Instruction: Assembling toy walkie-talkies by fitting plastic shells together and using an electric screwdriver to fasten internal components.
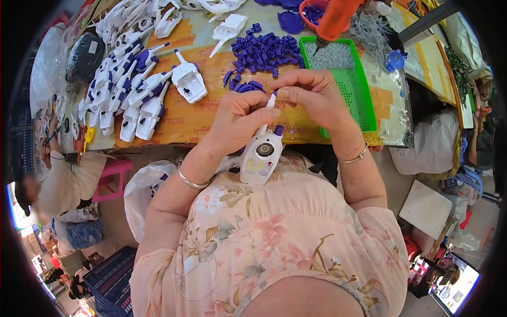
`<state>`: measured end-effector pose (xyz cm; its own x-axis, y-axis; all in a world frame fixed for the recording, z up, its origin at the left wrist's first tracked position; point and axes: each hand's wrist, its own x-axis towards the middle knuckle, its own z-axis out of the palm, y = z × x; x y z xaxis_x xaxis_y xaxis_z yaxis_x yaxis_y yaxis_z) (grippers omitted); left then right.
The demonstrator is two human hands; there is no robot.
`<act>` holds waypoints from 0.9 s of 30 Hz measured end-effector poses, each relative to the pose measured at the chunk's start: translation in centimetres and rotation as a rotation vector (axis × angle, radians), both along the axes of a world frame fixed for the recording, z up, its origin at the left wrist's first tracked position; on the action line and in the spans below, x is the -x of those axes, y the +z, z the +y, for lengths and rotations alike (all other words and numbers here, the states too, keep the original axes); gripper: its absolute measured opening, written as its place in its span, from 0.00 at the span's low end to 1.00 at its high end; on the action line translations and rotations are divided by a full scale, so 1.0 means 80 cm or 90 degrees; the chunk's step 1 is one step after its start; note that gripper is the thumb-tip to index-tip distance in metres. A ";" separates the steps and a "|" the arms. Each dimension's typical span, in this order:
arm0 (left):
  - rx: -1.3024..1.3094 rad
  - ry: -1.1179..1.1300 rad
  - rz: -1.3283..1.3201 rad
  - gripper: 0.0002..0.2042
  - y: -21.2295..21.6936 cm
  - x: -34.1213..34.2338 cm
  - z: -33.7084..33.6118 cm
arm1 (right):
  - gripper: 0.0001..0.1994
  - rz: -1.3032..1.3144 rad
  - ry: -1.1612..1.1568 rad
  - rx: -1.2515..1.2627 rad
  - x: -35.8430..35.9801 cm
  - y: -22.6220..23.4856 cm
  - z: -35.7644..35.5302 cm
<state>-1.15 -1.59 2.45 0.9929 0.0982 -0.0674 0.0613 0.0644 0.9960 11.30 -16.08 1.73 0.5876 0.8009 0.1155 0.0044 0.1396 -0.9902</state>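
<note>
A white plastic toy body point(260, 161) with a narrow neck, a round dark centre and a purple knob leans against my front, neck pointing away from me. My left hand point(237, 120) is closed around the neck, thumb along it. My right hand point(315, 98) pinches at the neck's tip, where a bit of purple shows; most of that small purple piece is hidden by the fingers. Beyond my hands lies a heap of small purple plastic parts point(266, 52), with curved purple pieces point(248, 86) at its near side.
Many white-and-purple toy bodies point(127, 87) are piled at the left of the table. At the right stands a green tray point(364, 113) of small screws, under an orange power screwdriver point(338, 20). A red bowl point(302, 11) is behind. Another person point(68, 179) sits at the left.
</note>
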 end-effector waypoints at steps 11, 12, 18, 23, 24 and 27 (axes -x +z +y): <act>-0.070 0.017 -0.019 0.06 -0.003 0.003 -0.010 | 0.05 -0.078 0.137 0.061 -0.014 0.018 -0.004; -0.052 0.027 -0.007 0.06 -0.003 0.004 -0.011 | 0.05 -0.038 0.140 0.099 -0.013 0.016 -0.004; -0.077 0.050 -0.043 0.04 -0.022 0.009 -0.006 | 0.05 -0.042 0.076 0.065 0.018 0.005 -0.003; -0.044 0.072 -0.035 0.02 -0.017 0.013 -0.009 | 0.07 -0.116 0.029 0.062 0.024 -0.006 -0.001; -0.007 0.072 -0.033 0.03 -0.017 0.012 -0.007 | 0.09 -0.105 0.030 0.062 0.023 -0.008 0.002; 0.017 0.114 -0.053 0.07 -0.022 0.009 0.002 | 0.15 0.098 -0.025 0.003 0.029 -0.005 0.002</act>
<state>-1.84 -1.41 0.73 0.9618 0.2737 0.0099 -0.0367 0.0930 0.9950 9.00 -15.95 1.33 0.6285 0.7776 0.0178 -0.1416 0.1369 -0.9804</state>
